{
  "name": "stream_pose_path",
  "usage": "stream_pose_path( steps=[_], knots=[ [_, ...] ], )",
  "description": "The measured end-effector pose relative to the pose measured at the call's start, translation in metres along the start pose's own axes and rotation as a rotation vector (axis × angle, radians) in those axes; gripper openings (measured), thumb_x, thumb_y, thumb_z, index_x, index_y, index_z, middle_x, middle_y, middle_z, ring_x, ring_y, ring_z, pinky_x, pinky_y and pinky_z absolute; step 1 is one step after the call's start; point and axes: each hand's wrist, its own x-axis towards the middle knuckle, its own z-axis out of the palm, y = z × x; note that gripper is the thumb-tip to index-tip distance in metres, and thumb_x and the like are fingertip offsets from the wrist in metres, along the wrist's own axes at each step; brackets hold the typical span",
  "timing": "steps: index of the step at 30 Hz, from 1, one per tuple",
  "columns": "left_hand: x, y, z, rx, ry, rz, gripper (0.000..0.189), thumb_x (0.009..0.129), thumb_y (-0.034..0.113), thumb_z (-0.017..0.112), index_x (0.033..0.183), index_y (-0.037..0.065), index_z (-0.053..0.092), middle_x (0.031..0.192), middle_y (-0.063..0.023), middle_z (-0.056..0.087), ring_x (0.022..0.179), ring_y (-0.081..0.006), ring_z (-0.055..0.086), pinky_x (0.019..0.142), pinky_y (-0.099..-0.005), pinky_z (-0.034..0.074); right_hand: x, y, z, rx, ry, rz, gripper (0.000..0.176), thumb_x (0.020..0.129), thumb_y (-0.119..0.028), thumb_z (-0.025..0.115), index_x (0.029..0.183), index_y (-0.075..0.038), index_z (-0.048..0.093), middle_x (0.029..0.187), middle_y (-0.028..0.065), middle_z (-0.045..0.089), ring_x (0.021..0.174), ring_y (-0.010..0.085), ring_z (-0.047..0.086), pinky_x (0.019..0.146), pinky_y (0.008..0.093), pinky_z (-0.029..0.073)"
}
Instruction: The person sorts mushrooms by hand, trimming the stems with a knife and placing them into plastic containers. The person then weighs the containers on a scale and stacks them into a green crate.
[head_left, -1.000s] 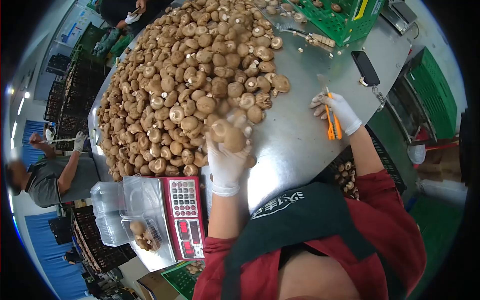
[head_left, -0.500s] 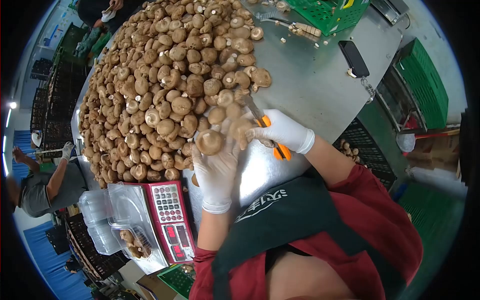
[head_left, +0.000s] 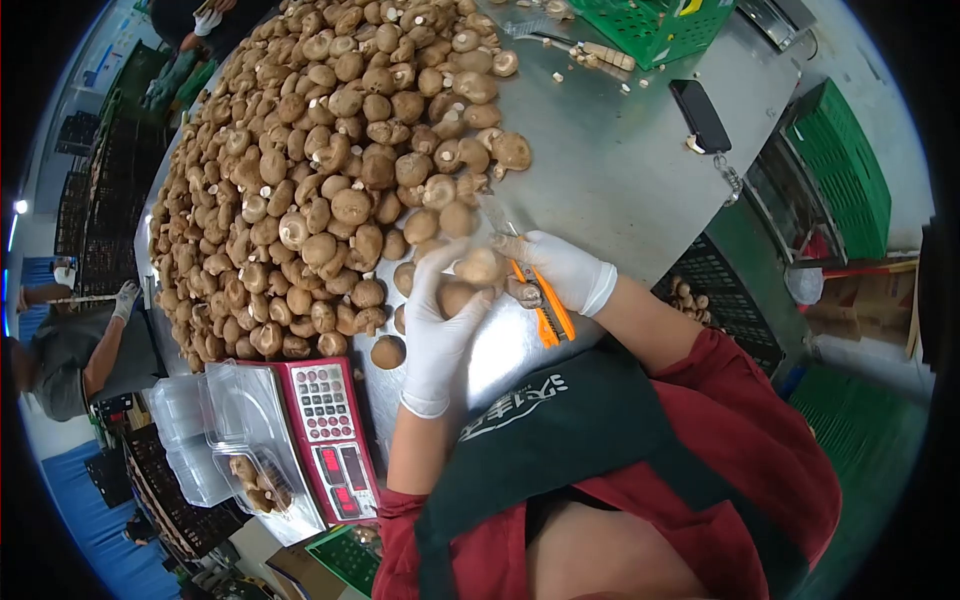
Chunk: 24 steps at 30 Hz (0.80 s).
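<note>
A large heap of brown mushrooms (head_left: 290, 190) covers the metal table. My left hand (head_left: 440, 325), in a white glove, has its fingers curled round mushrooms (head_left: 462, 293) near the heap's right edge. My right hand (head_left: 562, 272), gloved too, holds an orange-handled cutter (head_left: 545, 308), its blade pointing up and left. A mushroom (head_left: 480, 267), slightly blurred, lies between the two hands, and another piece (head_left: 523, 290) shows under my right fingers. One loose mushroom (head_left: 388, 352) rests on the table left of my left wrist.
A red scale (head_left: 330, 430) bears clear plastic boxes (head_left: 190, 440), one with mushrooms inside. Further right are a phone (head_left: 700, 117), a wooden-handled tool (head_left: 606, 56) and a green crate (head_left: 655, 28). Another person's gloved hand (head_left: 126, 300) is at the far left.
My left hand has closed round mushrooms and moved slightly right and up. The cutter has tilted and lowered, and the loose mushroom beside my left wrist is now fully in view.
</note>
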Motion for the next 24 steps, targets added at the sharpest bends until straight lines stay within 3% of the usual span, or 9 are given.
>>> stream_pose_path(
  steps=[6,7,8,11,14,16,19,22,24],
  knots=[
    [-0.018,0.008,-0.014,0.115,0.098,-0.086,0.033,0.082,0.007,0.071,0.113,0.0,0.06,0.108,-0.0083,0.063,0.099,-0.0152,0.059,0.086,-0.0291,0.049,-0.002,0.001,0.011,-0.271,0.132,0.012,0.039,0.098,-0.04,0.056,0.079,-0.007,0.061,0.059,-0.0017,0.053,0.046,0.0058,0.048,0.042,0.0212,0.038],
    [-0.027,0.013,-0.027,0.131,0.104,-0.124,0.035,0.081,0.007,0.071,0.114,0.0,0.06,0.109,-0.0082,0.063,0.101,-0.0152,0.059,0.089,-0.0293,0.047,0.001,0.008,-0.001,-0.497,-0.098,-0.233,0.039,0.1,-0.038,0.051,0.093,-0.003,0.065,0.066,0.0015,0.061,0.045,0.0053,0.047,0.041,0.0215,0.039],
    [-0.039,0.021,-0.043,0.141,0.115,-0.164,0.038,0.08,0.006,0.07,0.116,-0.001,0.059,0.109,-0.008,0.063,0.104,-0.0153,0.058,0.093,-0.0295,0.046,-0.001,0.008,0.005,-0.391,-0.033,-0.208,0.041,0.102,-0.035,0.046,0.107,0.001,0.064,0.076,0.0068,0.068,0.044,0.0052,0.047,0.041,0.0203,0.038],
    [-0.087,0.071,-0.089,0.004,0.355,-0.105,0.041,0.078,0.001,0.064,0.118,0.002,0.055,0.108,-0.0074,0.064,0.101,-0.0132,0.059,0.089,-0.0277,0.047,0.0,0.0,-0.008,-0.434,-0.021,-0.164,0.038,0.104,-0.031,0.044,0.111,0.003,0.06,0.078,0.0105,0.067,0.042,0.0051,0.045,0.039,0.0201,0.035],
    [-0.144,0.084,-0.168,0.508,0.653,0.017,0.039,0.078,-0.005,0.059,0.116,0.002,0.057,0.109,-0.0086,0.066,0.094,-0.0143,0.064,0.082,-0.0271,0.052,-0.004,-0.008,-0.019,-0.448,0.069,-0.176,0.037,0.104,-0.031,0.044,0.111,0.003,0.059,0.077,0.0087,0.066,0.041,0.0046,0.042,0.038,0.0195,0.032],
    [-0.173,0.126,-0.202,0.418,0.858,-0.253,0.029,0.085,-0.002,0.06,0.113,-0.001,0.061,0.103,-0.008,0.067,0.095,-0.0134,0.065,0.086,-0.0263,0.051,-0.003,-0.011,-0.03,-0.404,0.117,-0.193,0.037,0.103,-0.031,0.045,0.112,0.002,0.059,0.076,0.0078,0.066,0.041,0.004,0.041,0.038,0.0189,0.031],
    [-0.217,0.12,-0.287,0.572,0.888,-0.159,0.023,0.091,0.006,0.065,0.113,-0.002,0.063,0.097,-0.0033,0.067,0.087,-0.008,0.062,0.077,-0.0234,0.05,-0.003,-0.017,-0.028,-0.41,0.183,-0.198,0.035,0.103,-0.032,0.044,0.112,-0.001,0.058,0.075,0.0043,0.062,0.04,0.0031,0.039,0.036,0.0186,0.029],
    [-0.249,0.095,-0.349,0.596,0.824,-0.488,0.03,0.096,0.015,0.06,0.118,-0.005,0.062,0.102,-0.0074,0.068,0.092,-0.0122,0.063,0.081,-0.0263,0.05,-0.003,-0.022,-0.028,-0.426,0.129,-0.232,0.039,0.102,-0.032,0.047,0.114,0.002,0.06,0.078,0.0047,0.065,0.042,0.0019,0.039,0.038,0.0177,0.028],
    [-0.252,0.059,-0.364,0.884,0.78,-0.294,0.035,0.097,0.018,0.057,0.123,-0.006,0.059,0.113,-0.0128,0.066,0.103,-0.0187,0.061,0.09,-0.0299,0.048,-0.003,-0.023,-0.035,-0.472,0.103,-0.239,0.042,0.102,-0.032,0.048,0.121,0.003,0.058,0.08,0.0031,0.065,0.047,0.0024,0.043,0.04,0.0185,0.03]
  ],
)
